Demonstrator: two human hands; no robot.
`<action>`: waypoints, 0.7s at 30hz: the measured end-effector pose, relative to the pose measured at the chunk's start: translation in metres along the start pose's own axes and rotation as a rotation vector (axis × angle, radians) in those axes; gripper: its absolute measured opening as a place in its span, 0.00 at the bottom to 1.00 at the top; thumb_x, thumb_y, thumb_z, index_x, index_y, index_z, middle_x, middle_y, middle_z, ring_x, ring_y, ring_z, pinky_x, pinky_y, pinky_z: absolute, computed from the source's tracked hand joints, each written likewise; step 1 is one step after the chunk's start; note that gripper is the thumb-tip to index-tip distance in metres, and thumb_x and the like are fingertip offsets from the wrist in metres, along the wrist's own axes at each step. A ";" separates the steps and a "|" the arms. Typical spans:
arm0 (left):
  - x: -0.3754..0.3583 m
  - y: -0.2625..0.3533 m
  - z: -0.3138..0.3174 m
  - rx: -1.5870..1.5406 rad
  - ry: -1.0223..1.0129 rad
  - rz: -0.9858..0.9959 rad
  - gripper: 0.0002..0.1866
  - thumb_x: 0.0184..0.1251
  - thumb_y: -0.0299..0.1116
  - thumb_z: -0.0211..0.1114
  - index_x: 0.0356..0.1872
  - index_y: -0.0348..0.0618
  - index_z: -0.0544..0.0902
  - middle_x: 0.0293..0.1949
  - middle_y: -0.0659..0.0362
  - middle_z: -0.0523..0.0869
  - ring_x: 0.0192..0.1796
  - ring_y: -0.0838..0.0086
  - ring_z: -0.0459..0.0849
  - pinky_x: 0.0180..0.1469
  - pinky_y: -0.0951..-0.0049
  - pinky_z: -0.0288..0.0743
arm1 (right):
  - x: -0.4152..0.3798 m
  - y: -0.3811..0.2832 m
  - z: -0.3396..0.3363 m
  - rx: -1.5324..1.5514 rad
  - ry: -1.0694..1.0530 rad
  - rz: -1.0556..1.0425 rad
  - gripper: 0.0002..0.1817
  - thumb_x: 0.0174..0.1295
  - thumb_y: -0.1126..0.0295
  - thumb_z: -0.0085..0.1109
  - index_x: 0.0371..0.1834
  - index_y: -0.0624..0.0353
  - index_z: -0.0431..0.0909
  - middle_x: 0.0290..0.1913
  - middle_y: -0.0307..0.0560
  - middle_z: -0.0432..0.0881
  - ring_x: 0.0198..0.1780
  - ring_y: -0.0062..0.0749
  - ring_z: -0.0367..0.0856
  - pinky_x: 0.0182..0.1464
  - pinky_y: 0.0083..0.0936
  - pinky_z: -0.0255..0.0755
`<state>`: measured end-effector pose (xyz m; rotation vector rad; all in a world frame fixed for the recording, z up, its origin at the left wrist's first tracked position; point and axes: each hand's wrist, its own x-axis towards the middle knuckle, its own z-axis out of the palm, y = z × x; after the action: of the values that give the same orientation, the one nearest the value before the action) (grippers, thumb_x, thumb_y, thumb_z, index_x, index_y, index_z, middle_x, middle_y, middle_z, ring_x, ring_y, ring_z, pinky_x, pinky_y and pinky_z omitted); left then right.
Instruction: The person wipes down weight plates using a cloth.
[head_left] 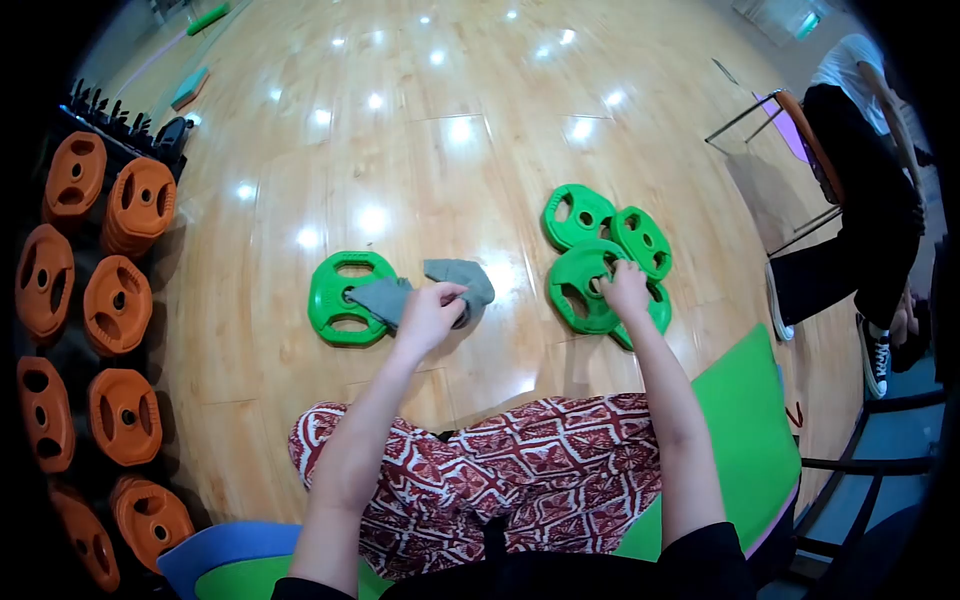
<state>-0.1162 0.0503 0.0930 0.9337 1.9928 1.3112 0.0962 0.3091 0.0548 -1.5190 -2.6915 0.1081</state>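
Left hand closed on grey cloth, cloth draped partly over lone green plate on wood floor. Right hand gripping top plate of green stack, fingers at its grip hole. Two more green plates behind. Orange plates racked far left. Seated person far right.

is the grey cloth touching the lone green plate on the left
Touching. The head view shows the grey cloth lying over the right edge of the lone green weight plate, with the left hand pressing on the cloth beside it.
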 end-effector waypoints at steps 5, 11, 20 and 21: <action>0.009 -0.020 -0.005 0.047 -0.008 -0.011 0.13 0.50 0.29 0.59 0.38 0.36 0.80 0.31 0.48 0.83 0.33 0.66 0.83 0.37 0.73 0.75 | 0.022 0.047 0.007 -0.121 0.115 0.090 0.21 0.51 0.56 0.55 0.40 0.60 0.68 0.45 0.57 0.74 0.46 0.47 0.74 0.42 0.44 0.71; 0.014 -0.012 -0.017 0.136 -0.011 -0.028 0.11 0.51 0.27 0.59 0.36 0.35 0.80 0.30 0.48 0.83 0.33 0.67 0.83 0.37 0.75 0.74 | 0.031 0.043 0.017 -0.113 -0.132 0.195 0.25 0.51 0.53 0.54 0.46 0.57 0.61 0.33 0.56 0.79 0.35 0.48 0.79 0.35 0.42 0.73; 0.024 0.003 -0.049 0.140 0.225 -0.057 0.10 0.54 0.26 0.58 0.37 0.33 0.81 0.29 0.52 0.84 0.32 0.75 0.83 0.36 0.78 0.74 | 0.016 0.048 -0.016 -0.208 -0.324 0.179 0.19 0.43 0.53 0.60 0.30 0.58 0.80 0.35 0.51 0.82 0.37 0.43 0.81 0.38 0.34 0.74; 0.025 0.000 -0.051 0.136 0.229 -0.061 0.10 0.54 0.26 0.58 0.37 0.33 0.81 0.29 0.52 0.84 0.32 0.75 0.83 0.36 0.78 0.74 | 0.011 0.047 -0.022 -0.197 -0.368 0.156 0.20 0.44 0.52 0.59 0.31 0.59 0.80 0.34 0.53 0.81 0.37 0.44 0.80 0.38 0.35 0.74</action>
<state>-0.1703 0.0432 0.1096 0.8064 2.2913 1.3121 0.1318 0.3436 0.0729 -1.9390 -2.9274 0.1454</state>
